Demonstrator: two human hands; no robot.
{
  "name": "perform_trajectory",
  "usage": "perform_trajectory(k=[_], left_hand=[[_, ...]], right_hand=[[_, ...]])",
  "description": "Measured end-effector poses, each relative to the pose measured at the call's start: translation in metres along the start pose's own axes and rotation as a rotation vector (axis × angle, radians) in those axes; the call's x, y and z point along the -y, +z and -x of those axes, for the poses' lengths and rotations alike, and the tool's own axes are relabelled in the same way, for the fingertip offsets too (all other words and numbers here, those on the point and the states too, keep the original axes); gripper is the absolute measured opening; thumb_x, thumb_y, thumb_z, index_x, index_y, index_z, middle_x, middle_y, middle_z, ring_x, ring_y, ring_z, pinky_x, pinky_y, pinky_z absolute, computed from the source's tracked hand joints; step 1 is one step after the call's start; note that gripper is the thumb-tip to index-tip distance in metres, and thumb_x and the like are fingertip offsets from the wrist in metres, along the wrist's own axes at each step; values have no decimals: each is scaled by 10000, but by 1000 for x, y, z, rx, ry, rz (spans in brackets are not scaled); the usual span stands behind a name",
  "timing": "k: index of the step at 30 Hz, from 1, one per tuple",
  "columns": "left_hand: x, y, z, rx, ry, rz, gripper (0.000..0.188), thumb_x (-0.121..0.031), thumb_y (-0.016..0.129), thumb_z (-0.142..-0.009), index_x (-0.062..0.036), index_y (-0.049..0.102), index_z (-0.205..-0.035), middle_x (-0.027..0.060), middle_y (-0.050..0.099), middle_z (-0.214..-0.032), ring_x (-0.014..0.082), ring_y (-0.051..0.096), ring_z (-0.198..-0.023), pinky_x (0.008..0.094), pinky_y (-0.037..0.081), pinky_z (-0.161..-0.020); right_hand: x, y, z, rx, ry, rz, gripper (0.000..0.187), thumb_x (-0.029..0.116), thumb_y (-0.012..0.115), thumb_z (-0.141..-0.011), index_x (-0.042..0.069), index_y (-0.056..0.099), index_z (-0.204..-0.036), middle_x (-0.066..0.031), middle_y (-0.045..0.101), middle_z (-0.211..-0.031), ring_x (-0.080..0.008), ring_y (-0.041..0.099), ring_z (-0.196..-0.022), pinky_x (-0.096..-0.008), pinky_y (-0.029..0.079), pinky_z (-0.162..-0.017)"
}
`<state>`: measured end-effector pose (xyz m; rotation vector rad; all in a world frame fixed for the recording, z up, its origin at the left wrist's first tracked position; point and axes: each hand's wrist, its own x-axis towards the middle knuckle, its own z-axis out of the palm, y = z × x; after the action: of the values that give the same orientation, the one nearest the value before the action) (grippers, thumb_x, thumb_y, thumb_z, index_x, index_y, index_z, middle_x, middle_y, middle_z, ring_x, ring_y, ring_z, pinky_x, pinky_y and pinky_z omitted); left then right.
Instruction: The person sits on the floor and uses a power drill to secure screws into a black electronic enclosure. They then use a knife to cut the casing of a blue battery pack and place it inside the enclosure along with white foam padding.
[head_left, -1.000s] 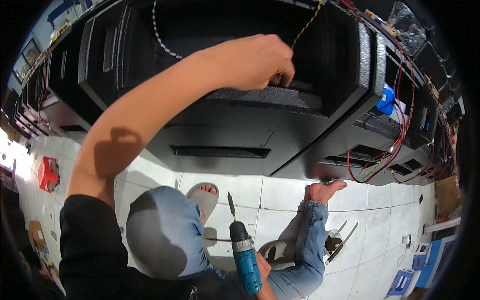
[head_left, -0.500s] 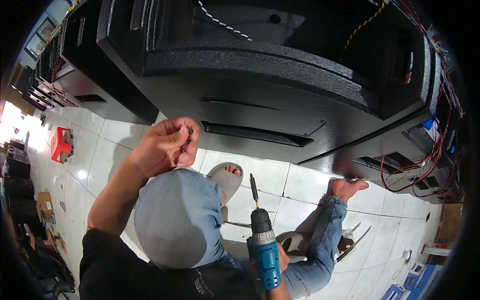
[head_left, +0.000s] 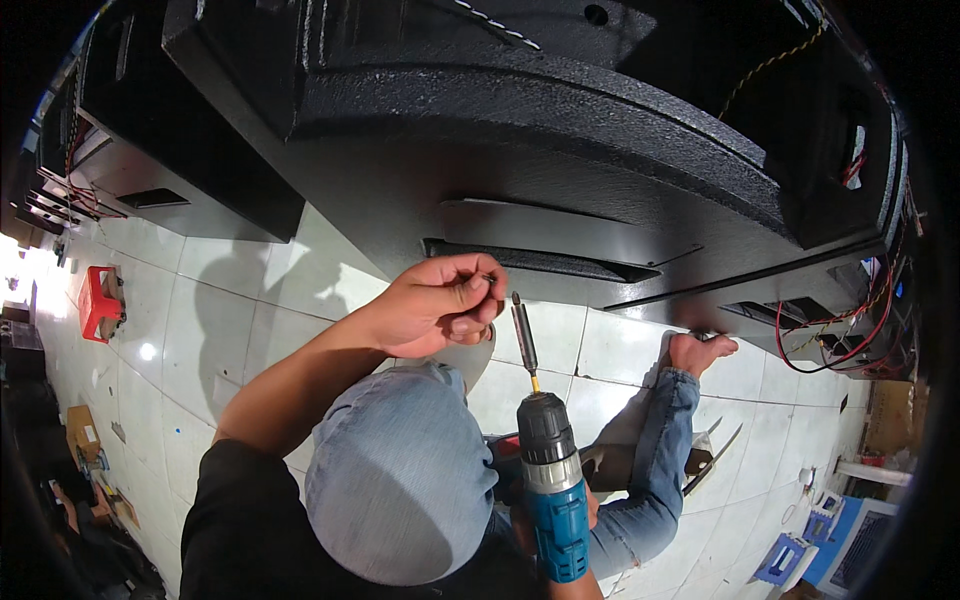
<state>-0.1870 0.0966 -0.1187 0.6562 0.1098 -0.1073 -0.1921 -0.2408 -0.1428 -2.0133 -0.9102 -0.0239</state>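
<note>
Closed in a pinch, my left hand (head_left: 430, 308) holds a small dark screw (head_left: 488, 281) between thumb and fingers. It hovers just in front of the black cabinet (head_left: 370, 190), by the recessed slot (head_left: 540, 262) in its side. My right hand (head_left: 592, 508), mostly hidden behind the tool, grips a teal and black cordless drill (head_left: 560, 525). A long driver bit (head_left: 524, 335) points away from me out of its chuck, its tip close beside my left fingers but apart from them.
Another black cabinet (head_left: 180, 140) stands at the left, and one with red wires (head_left: 880, 330) at the right. A red stool (head_left: 100, 303) sits on the tiled floor (head_left: 190, 330). My bare foot (head_left: 700, 352) rests by the right cabinet. Blue tools or boxes (head_left: 785, 558) lie lower right.
My left hand has moved right, toward the bit's tip, still pinching. The drill has come up and slightly right, its bit now nearer the left fingers. The view has shifted a little.
</note>
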Motion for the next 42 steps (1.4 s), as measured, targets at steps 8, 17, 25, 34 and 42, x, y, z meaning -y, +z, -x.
perform_trajectory(k=[8, 17, 25, 34, 42], left_hand=[[1, -14, 5, -23, 119, 22, 187, -188, 573, -1055, -63, 610, -1189, 80, 642, -1052, 53, 501, -664, 343, 525, -756], [6, -24, 11, -113, 159, -48, 256, -163, 601, -1037, -44, 618, -1264, 117, 662, -1153, 66, 527, -664, 384, 577, -798], [10, -21, 10, -120, 153, -142, 290, -182, 604, -1036, -35, 654, -1280, 125, 682, -1122, 62, 514, -638, 373, 586, -802], [21, -38, 11, 55, 173, 36, 325, -303, 689, -958, -41, 733, -1143, 180, 738, -1108, 33, 505, -533, 243, 512, -668], [16, -27, 13, 9, 109, 18, 388, -402, 726, -889, -49, 746, -1048, 168, 762, -968, 54, 542, -498, 217, 467, -547]], right_hand=[[-2, 22, 6, -149, 2, 4, 196, 177, 829, -684, 64, 697, -775, -50, 689, -709, -203, 669, -604, -330, 539, -587], [-5, 16, 21, -47, 100, -55, 153, 109, 794, -699, 47, 692, -795, -79, 684, -737, -254, 683, -631, -333, 551, -605], [-7, 10, 8, 86, -71, -35, 108, 109, 730, -794, 18, 694, -840, -119, 724, -831, -276, 723, -718, -393, 604, -682], [-5, 20, -3, 43, -151, -167, 128, 118, 729, -800, 0, 681, -817, -124, 705, -794, -288, 708, -695, -368, 594, -654], [-3, 22, -4, 18, -120, -264, 138, 70, 752, -757, -22, 658, -797, -114, 680, -765, -246, 666, -640, -327, 538, -578]])
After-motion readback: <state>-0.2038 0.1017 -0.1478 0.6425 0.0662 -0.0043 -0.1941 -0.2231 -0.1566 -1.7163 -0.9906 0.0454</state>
